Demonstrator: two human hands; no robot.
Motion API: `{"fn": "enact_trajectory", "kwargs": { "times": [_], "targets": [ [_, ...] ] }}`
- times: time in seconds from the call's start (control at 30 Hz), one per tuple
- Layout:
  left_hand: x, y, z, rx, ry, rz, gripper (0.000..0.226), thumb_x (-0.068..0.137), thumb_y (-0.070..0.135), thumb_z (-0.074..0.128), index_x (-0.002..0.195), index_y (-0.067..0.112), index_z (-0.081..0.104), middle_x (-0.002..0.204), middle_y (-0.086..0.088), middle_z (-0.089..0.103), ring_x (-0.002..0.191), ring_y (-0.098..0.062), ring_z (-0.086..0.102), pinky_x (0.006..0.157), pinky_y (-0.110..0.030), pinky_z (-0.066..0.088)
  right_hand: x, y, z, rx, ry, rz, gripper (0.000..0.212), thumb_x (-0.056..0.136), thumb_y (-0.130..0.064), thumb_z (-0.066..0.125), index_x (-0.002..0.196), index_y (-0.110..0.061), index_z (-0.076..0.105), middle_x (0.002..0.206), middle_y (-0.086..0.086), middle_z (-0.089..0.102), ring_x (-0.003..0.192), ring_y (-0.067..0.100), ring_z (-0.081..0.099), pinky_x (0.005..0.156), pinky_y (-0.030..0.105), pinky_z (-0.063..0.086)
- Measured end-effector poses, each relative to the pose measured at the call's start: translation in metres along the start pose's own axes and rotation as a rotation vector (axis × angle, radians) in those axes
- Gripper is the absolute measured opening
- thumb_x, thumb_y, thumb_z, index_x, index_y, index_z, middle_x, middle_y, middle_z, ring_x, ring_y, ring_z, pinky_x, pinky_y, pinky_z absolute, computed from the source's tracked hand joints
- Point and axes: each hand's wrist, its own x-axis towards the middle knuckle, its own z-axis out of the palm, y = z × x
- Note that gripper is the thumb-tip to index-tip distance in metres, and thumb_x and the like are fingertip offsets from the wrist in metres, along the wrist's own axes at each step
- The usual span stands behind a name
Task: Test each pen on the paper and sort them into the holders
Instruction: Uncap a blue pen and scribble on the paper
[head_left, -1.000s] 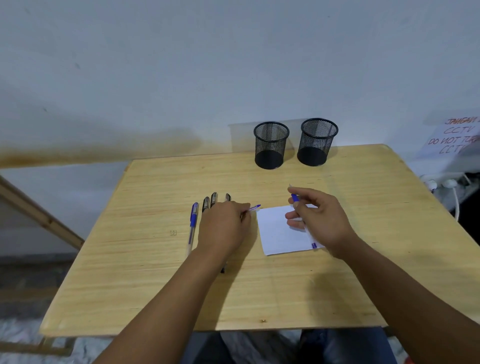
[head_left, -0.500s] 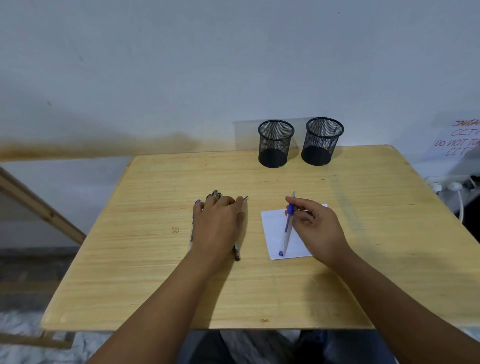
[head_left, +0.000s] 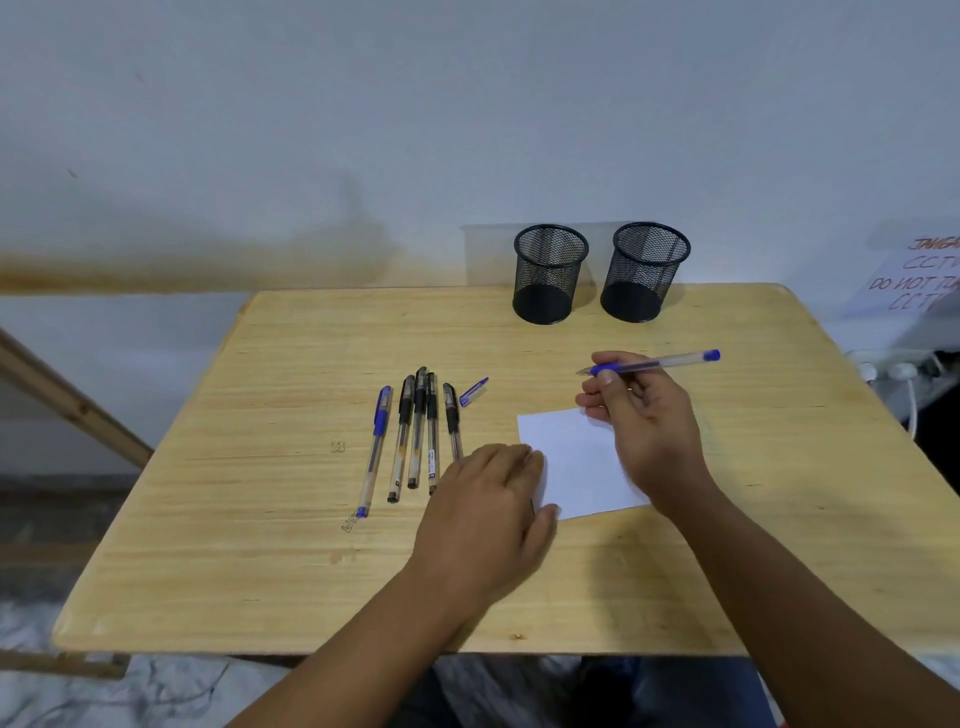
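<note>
Wooden table (head_left: 727, 545), right hand (head_left: 649, 431) fingers pinching blue pen (head_left: 654, 362), left hand (head_left: 488, 514) flat on paper (head_left: 576, 462)

L hand (head_left: 493, 499) flat, palm down, R hand (head_left: 641, 415) raised w/ fingers curled in a pinch

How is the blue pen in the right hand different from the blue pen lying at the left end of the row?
The blue pen in the right hand is uncapped and raised off the table, pinched near its tip; the blue pen lying at the left end of the row wears its cap and rests untouched. The held one points sideways, the lying one runs front to back. Both have clear barrels and blue trim.
</note>
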Motion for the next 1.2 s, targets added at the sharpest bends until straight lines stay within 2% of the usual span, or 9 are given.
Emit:
{"fn": "enact_trajectory", "kwargs": {
  "times": [0.1, 0.27, 0.4, 0.53, 0.7, 0.77, 0.9, 1.07, 1.2],
  "targets": [
    [-0.004, -0.001, 0.007, 0.019, -0.005, 0.018, 0.047, 0.092, 0.046, 0.045, 0.128, 0.019, 0.056, 0.135, 0.0, 0.057, 0.126, -0.021, 0.049, 0.1, -0.038, 0.044, 0.002, -0.003, 0.007, 0.005, -0.028, 0.008, 0.019, 0.099, -0.013, 0.053, 0.1, -0.027, 0.065, 0.091, -0.003, 0.071, 0.079, 0.009, 0.069, 0.073, 0.02, 0.057],
    [-0.005, -0.002, 0.01, -0.013, 0.006, 0.008, 0.045, 0.092, 0.044, 0.043, 0.125, 0.018, 0.058, 0.137, 0.001, 0.055, 0.128, -0.019, 0.045, 0.103, -0.038, 0.042, 0.006, 0.007, 0.021, 0.03, -0.134, 0.068, 0.015, 0.099, -0.009, 0.053, 0.103, -0.015, 0.066, 0.096, 0.007, 0.072, 0.084, 0.017, 0.07, 0.078, 0.025, 0.058],
    [-0.003, -0.001, 0.01, -0.025, -0.005, -0.008, 0.046, 0.092, 0.042, 0.043, 0.128, 0.017, 0.056, 0.138, 0.0, 0.054, 0.129, -0.019, 0.044, 0.104, -0.037, 0.041, 0.014, 0.018, 0.027, 0.009, -0.202, 0.125, 0.015, 0.099, -0.01, 0.052, 0.102, -0.016, 0.066, 0.097, 0.009, 0.072, 0.089, 0.022, 0.07, 0.085, 0.036, 0.059],
    [-0.002, -0.001, 0.01, -0.02, -0.027, -0.022, 0.048, 0.092, 0.044, 0.042, 0.13, 0.018, 0.056, 0.14, 0.002, 0.053, 0.131, -0.019, 0.042, 0.105, -0.036, 0.041, 0.02, 0.023, 0.028, -0.025, -0.171, 0.153, 0.012, 0.097, -0.011, 0.056, 0.101, -0.016, 0.066, 0.095, 0.007, 0.072, 0.088, 0.022, 0.071, 0.086, 0.042, 0.059],
    [-0.002, -0.001, 0.013, -0.031, -0.039, -0.072, 0.054, 0.091, 0.046, 0.044, 0.134, 0.017, 0.057, 0.141, 0.003, 0.056, 0.14, -0.022, 0.038, 0.11, -0.036, 0.04, 0.018, 0.031, 0.027, -0.346, -0.148, 0.005, 0.011, 0.089, -0.015, 0.069, 0.1, -0.017, 0.069, 0.089, 0.001, 0.074, 0.085, 0.014, 0.07, 0.084, 0.033, 0.058],
    [-0.002, -0.001, 0.014, -0.028, -0.037, -0.08, 0.054, 0.091, 0.047, 0.045, 0.135, 0.017, 0.057, 0.141, 0.004, 0.056, 0.142, -0.022, 0.037, 0.11, -0.037, 0.04, 0.018, 0.03, 0.027, -0.416, -0.128, 0.009, 0.013, 0.088, -0.017, 0.07, 0.101, -0.015, 0.071, 0.086, -0.004, 0.074, 0.081, 0.008, 0.069, 0.081, 0.027, 0.058],
    [-0.002, 0.0, 0.014, -0.039, -0.043, -0.095, 0.053, 0.089, 0.047, 0.047, 0.133, 0.019, 0.059, 0.143, 0.004, 0.055, 0.141, -0.022, 0.039, 0.105, -0.041, 0.044, 0.017, 0.027, 0.025, -0.307, -0.095, 0.102, 0.014, 0.084, -0.013, 0.074, 0.091, -0.022, 0.067, 0.081, -0.009, 0.074, 0.076, 0.002, 0.071, 0.074, 0.018, 0.056],
    [-0.002, 0.0, 0.013, -0.03, -0.039, -0.104, 0.054, 0.088, 0.047, 0.048, 0.132, 0.019, 0.061, 0.142, 0.004, 0.056, 0.14, -0.022, 0.041, 0.103, -0.041, 0.046, 0.016, 0.026, 0.025, -0.3, -0.11, 0.086, 0.015, 0.082, -0.009, 0.074, 0.089, -0.021, 0.066, 0.083, -0.008, 0.073, 0.081, 0.003, 0.07, 0.076, 0.019, 0.057],
    [-0.002, 0.0, 0.015, -0.049, -0.009, -0.1, 0.053, 0.087, 0.049, 0.05, 0.127, 0.018, 0.065, 0.138, 0.004, 0.059, 0.138, -0.024, 0.044, 0.101, -0.04, 0.048, 0.018, 0.026, 0.024, -0.343, -0.102, 0.089, 0.012, 0.083, -0.016, 0.075, 0.09, -0.02, 0.066, 0.085, -0.008, 0.073, 0.082, 0.004, 0.069, 0.077, 0.019, 0.055]
  ]
}}
